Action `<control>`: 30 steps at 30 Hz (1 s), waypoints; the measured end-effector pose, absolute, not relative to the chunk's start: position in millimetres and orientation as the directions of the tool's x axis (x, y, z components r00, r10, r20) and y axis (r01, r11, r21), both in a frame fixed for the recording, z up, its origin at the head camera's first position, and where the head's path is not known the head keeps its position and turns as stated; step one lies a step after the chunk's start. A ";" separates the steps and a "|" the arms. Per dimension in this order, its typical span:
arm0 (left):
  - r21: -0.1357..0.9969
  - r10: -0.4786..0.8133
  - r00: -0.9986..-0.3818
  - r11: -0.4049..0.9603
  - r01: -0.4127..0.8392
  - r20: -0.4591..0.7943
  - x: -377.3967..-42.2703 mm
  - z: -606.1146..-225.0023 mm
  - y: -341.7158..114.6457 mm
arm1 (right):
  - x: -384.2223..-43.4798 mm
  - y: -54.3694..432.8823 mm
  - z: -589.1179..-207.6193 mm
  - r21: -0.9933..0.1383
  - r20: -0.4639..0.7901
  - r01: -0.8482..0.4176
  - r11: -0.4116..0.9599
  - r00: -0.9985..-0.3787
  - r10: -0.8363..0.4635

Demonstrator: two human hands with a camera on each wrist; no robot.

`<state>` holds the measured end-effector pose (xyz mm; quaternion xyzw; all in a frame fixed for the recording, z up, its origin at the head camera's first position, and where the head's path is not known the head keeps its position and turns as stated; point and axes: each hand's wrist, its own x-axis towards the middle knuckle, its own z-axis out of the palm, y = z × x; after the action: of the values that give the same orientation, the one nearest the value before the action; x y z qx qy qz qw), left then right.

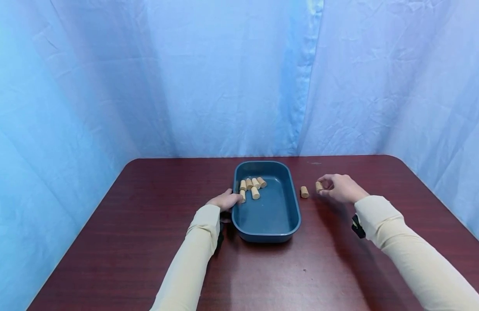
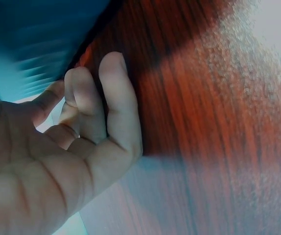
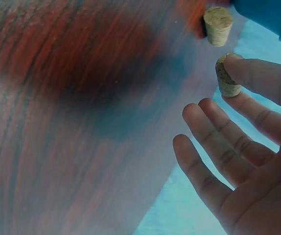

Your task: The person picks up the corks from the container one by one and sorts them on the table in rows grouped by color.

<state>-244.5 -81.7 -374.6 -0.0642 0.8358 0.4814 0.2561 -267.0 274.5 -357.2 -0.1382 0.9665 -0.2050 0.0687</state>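
Observation:
My right hand (image 1: 342,188) pinches a cork stopper (image 3: 228,76) between thumb and forefinger, over the table to the right of the tray. Its other fingers are spread apart in the right wrist view. Another cork stopper (image 1: 304,192) stands on the table between that hand and the tray. At the left wall of the dark blue tray (image 1: 268,235), my left hand (image 1: 225,201) grips the rim. In the left wrist view its fingers (image 2: 118,98) curl beside the tray's outer wall. Several cork stoppers (image 1: 255,193) sit inside the tray, towards its left and far part.
The dark red wood-grain table (image 1: 154,207) extends on both sides of the tray. Light blue curtains (image 1: 224,77) hang along its far edge and both sides.

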 end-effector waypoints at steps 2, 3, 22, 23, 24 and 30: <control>0.774 0.139 -0.861 0.523 -0.355 -0.489 -244.4 -374.5 -81.1 | -267.8 274.7 -359.0 -0.415 -0.089 -0.228 0.881 -0.953 -0.289; 0.775 0.139 -0.861 0.524 -0.355 -0.489 -244.3 -374.3 -81.1 | -268.5 274.5 -360.1 -0.414 -0.095 -0.221 0.883 -0.954 -0.283; 0.764 0.143 -0.849 0.530 -0.368 -0.508 -248.1 -377.8 -80.7 | -276.0 266.3 -369.5 -0.364 -0.161 -0.169 0.916 -0.957 -0.241; 0.764 0.145 -0.850 0.532 -0.364 -0.506 -248.3 -377.7 -80.7 | -276.4 266.3 -369.2 -0.358 -0.162 -0.164 0.919 -0.959 -0.234; 0.764 0.145 -0.850 0.533 -0.364 -0.507 -248.4 -377.9 -80.7 | -276.6 266.3 -369.0 -0.353 -0.162 -0.160 0.922 -0.960 -0.229; 0.760 0.140 -0.849 0.537 -0.367 -0.509 -248.4 -378.8 -80.6 | -276.9 266.2 -370.5 -0.330 -0.154 -0.155 0.931 -0.964 -0.215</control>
<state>-248.4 -80.6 -378.8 -0.0680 0.8353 0.4764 0.2658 -276.9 266.2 -370.5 -0.0944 0.9781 -0.1596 0.0941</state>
